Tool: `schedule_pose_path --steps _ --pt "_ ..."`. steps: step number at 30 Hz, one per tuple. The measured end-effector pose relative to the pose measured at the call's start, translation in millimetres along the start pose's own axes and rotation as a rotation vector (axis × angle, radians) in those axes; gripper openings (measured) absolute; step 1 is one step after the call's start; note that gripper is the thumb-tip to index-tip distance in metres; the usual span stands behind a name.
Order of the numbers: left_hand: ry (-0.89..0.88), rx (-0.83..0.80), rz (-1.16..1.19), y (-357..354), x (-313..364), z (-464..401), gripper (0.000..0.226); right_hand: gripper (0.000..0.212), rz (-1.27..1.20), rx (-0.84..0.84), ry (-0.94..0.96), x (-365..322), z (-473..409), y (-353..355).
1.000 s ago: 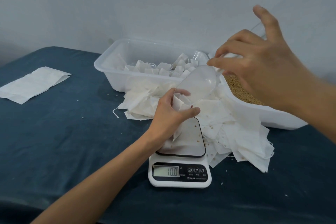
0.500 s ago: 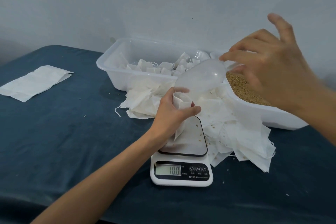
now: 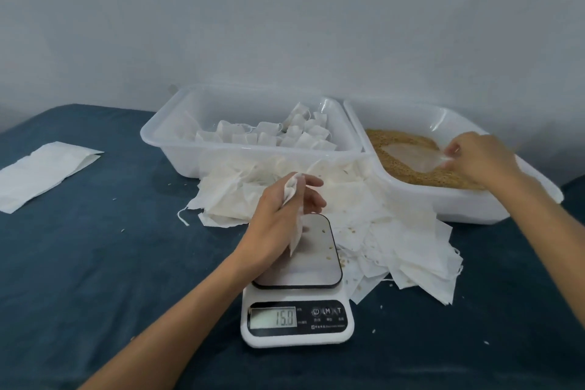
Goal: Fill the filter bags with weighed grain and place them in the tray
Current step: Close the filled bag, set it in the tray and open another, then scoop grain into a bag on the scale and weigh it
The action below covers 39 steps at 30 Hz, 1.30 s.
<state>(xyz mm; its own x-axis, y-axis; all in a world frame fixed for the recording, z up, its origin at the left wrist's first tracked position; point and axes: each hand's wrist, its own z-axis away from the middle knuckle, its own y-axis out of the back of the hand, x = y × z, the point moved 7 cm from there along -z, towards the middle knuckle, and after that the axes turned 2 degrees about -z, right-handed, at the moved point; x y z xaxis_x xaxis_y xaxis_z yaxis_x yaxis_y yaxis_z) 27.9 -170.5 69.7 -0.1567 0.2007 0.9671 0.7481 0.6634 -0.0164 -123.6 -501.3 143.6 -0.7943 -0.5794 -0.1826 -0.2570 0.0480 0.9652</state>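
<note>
Two white plastic tubs (image 3: 177, 149) (image 3: 474, 206) stood on the table (image 3: 95, 263), alongside one digital scale (image 3: 297, 320) and one clear scoop (image 3: 408, 158). Two hands (image 3: 278, 218) (image 3: 481, 158) were at work. The loose and filled filter bags (image 3: 395, 231) were too many to count.

empty bags (image 3: 392, 241) crowd scale (image 3: 297, 294), trays (image 3: 253, 158)

Blue-covered table (image 3: 95, 263) carries scale (image 3: 297, 323), two tubs (image 3: 177, 149), loose bags (image 3: 395, 241).

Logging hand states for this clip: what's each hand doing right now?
Left hand: grips a filter bag over the scale.
Right hand: holds the clear scoop in the grain.
</note>
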Motion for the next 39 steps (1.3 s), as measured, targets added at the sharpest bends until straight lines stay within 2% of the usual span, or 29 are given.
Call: schedule_pose_path --steps 3,6,9,12,15,17,21,24,27,29,33,36,39 --pt "-0.079 0.054 0.092 9 10 -11 0.038 0.028 0.015 -0.127 -0.057 9 -7 -22" --pt "0.012 0.207 0.213 29 13 -40 0.04 0.031 0.003 -0.199 -0.051 8 -10 -38" --pt "0.047 0.377 0.206 59 25 -77 0.04 0.022 -0.024 -0.211 -0.037 7 -12 -43" --pt "0.063 0.465 0.241 85 35 -113 0.041 0.019 -0.042 -0.217 -0.042 8 -12 -43" --pt "0.074 0.543 0.125 115 37 -138 0.041 0.02 -0.076 -0.222 -0.046 9 -12 -45" --pt "0.049 0.582 -0.119 139 39 -152 0.04 0.023 -0.086 -0.238 -0.054 9 -11 -47" --pt "0.125 0.509 -0.624 180 30 -177 0.04 0.027 -0.103 -0.241 -0.047 8 -12 -48" --pt "0.168 0.472 -0.838 204 24 -187 0.043 0.022 -0.119 -0.226 -0.034 10 -13 -50" --pt "0.345 0.366 -1.076 221 9 -189 0.036 0.016 -0.128 -0.219 -0.031 10 -14 -51" --pt "0.39 0.368 -1.203 230 7 -185 0.029 0.014 -0.135 -0.219 -0.023 8 -14 -50" --pt "0.166 0.501 -1.203 231 23 -195 0.027 0.014 -0.14 -0.217 -0.004 8 -13 -51" --pt "0.073 0.418 -1.231 221 22 -203 0.029 0.012 -0.135 -0.212 0.003 8 -12 -50" --pt "0.11 0.29 -1.266 212 4 -203 0.026 0.013 -0.136 -0.213 0.013 7 -11 -49"
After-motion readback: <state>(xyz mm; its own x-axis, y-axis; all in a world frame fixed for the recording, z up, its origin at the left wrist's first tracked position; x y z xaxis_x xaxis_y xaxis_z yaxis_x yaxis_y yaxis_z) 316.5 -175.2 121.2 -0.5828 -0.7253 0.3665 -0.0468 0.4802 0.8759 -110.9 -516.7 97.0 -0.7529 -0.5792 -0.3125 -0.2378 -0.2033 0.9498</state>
